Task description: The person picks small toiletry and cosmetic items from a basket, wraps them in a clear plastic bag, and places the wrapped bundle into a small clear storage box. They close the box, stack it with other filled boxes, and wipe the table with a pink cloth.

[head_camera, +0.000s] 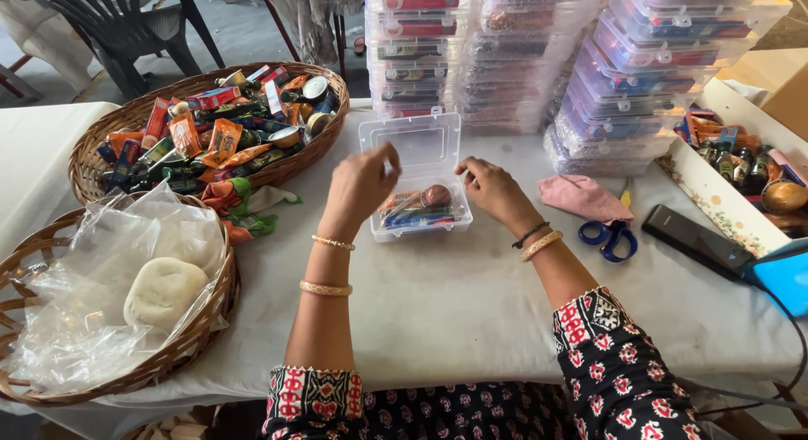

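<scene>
Clear plastic box (418, 183) open between left hand (362, 182), right hand (491, 188); fingers loosely curled, holding nothing. Scissors (612, 234), basket (109, 124) nearby.

place: small packing workshop | evidence: tall stacks of filled clear plastic boxes (640, 61) | round wicker basket of small packets (109, 133) | white-covered worktable (471, 297)

The head camera looks steeply down (from close) onto the table (471, 297).

A white-covered table (454, 297) carries a clear box (421, 183) between the hands, two baskets (210, 154) beyond the left hand (362, 183), and cloth (583, 198), scissors (613, 231), phone (697, 241) past the right hand (492, 188).
</scene>
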